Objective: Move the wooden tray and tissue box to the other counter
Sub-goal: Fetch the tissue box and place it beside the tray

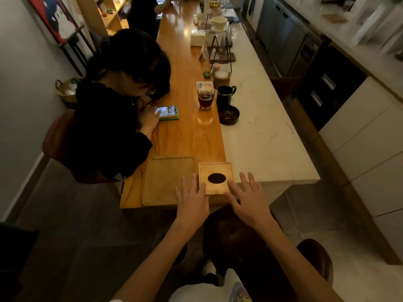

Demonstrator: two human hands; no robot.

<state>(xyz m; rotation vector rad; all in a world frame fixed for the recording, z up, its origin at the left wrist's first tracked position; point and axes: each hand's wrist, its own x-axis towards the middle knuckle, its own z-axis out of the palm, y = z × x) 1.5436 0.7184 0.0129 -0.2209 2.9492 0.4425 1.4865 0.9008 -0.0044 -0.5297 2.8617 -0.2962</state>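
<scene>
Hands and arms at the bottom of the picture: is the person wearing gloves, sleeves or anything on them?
No gloves. The left hand and right hand are bare, with no ring, watch or bracelet to be seen. Both forearms are uncovered up to the picture's lower edge, so no sleeve shows.
</scene>
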